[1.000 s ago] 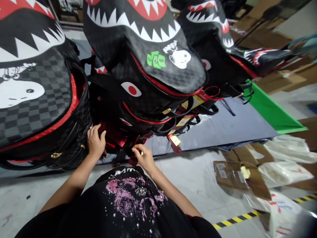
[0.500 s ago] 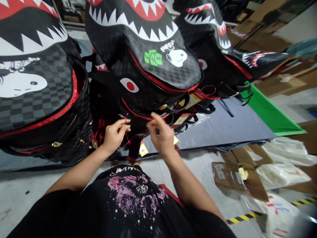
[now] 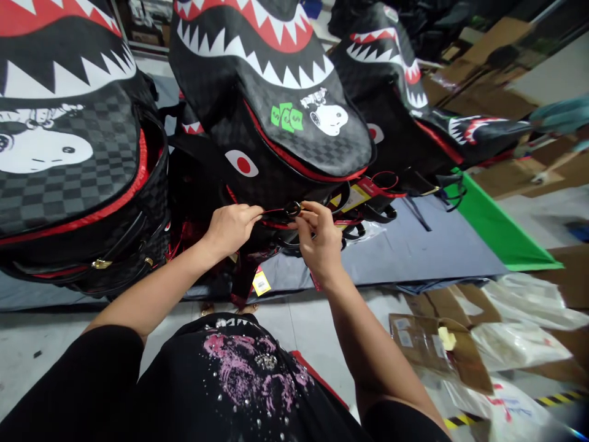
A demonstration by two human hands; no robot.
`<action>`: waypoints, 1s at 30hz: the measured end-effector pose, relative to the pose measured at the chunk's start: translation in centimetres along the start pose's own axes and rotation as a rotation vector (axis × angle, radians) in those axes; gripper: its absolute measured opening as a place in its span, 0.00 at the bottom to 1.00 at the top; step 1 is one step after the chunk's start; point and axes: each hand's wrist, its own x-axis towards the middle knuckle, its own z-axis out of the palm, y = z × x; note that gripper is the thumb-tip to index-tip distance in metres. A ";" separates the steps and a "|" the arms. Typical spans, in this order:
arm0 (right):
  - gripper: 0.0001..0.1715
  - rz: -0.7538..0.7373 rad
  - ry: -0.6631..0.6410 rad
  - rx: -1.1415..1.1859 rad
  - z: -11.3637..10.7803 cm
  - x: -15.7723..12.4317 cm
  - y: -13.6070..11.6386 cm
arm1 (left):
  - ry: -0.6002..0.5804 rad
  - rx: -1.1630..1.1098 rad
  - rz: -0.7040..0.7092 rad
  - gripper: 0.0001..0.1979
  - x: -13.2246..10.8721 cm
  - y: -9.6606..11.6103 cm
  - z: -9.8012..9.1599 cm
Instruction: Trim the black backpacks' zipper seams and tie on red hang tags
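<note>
In the head view, a black checkered backpack (image 3: 276, 147) with shark teeth, a red eye and a cartoon dog lies in front of me. My left hand (image 3: 234, 228) pinches a thin red cord (image 3: 275, 211), which stretches across to a small black strap loop (image 3: 292, 209) at the backpack's near end. My right hand (image 3: 321, 236) is closed at that loop, thumb and forefinger together on it; the exact grip is partly hidden. Below my hands hangs a yellow-and-white tag (image 3: 261, 282).
Similar backpacks stand left (image 3: 69, 153) and right (image 3: 391, 123) on a table with a grey-blue cover (image 3: 442, 239). A green panel (image 3: 501, 221) is at the right. Cardboard boxes (image 3: 432, 344) and white plastic bags (image 3: 519, 344) lie on the floor. Another person's arm (image 3: 559, 161) shows at far right.
My left hand has moved right and up with the red cord. My right hand has shifted slightly right and closed at the strap loop, where it was in the air before.
</note>
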 end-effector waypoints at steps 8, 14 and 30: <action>0.08 -0.016 -0.035 -0.085 -0.3 0.8 0.1 | -0.051 -0.136 0.066 0.11 2.1 2.7 -0.5; 0.06 0.061 0.048 -0.205 -1.3 0.9 -0.7 | -0.264 -0.847 -0.041 0.10 2.5 1.4 -1.1; 0.20 0.856 -0.366 0.667 -2.7 0.1 -1.5 | 0.043 -1.043 0.038 0.09 -2.4 -2.2 -0.5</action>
